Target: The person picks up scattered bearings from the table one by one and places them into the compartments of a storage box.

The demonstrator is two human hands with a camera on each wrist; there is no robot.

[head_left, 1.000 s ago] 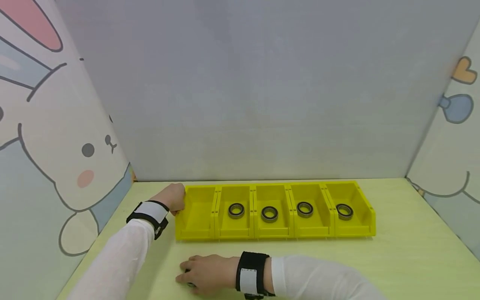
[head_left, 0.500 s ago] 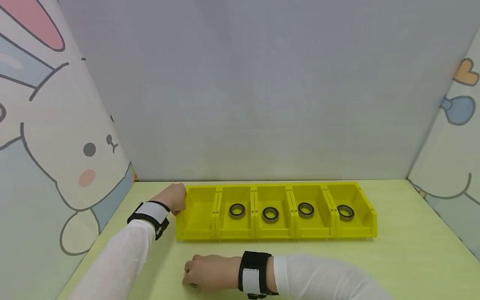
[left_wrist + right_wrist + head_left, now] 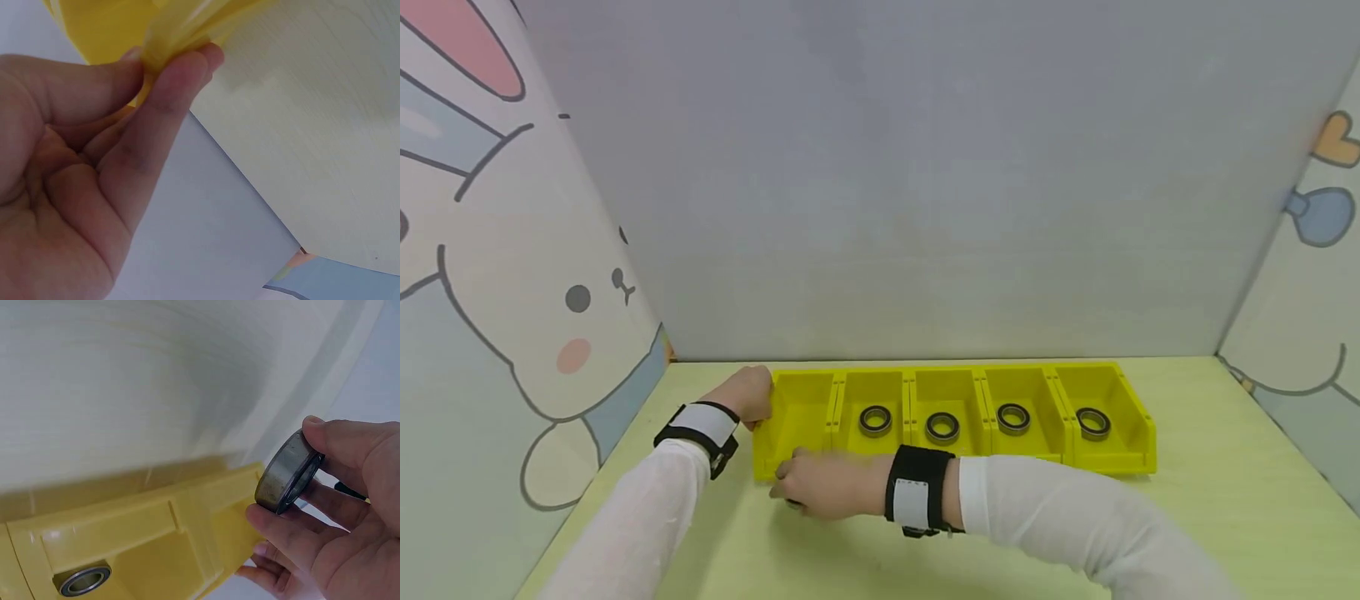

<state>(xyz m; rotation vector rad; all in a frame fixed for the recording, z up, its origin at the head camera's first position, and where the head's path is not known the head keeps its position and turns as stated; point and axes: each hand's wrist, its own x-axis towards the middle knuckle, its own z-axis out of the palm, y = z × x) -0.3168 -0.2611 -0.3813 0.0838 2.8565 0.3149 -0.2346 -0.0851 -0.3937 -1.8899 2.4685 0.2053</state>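
Observation:
My left hand pinches the left side wall of the leftmost yellow bin; in the left wrist view, thumb and fingers close on that yellow edge. Just in front of the same bin, my right hand is raised off the table. The right wrist view shows it pinching a ball bearing between thumb and fingers, tilted on edge. From the head view the held bearing is mostly hidden under the hand. No bearing shows in the leftmost bin, whose front edge my right hand partly covers.
The yellow bins stand joined in a row near the back wall. Single bearings lie in the others: one bearing, another bearing, a third bearing and the rightmost bearing. A pale table lies beneath.
My right hand closed around a bearing on the table, then lifted it and moved forward toward the leftmost bin. The left hand stays on that bin's side.

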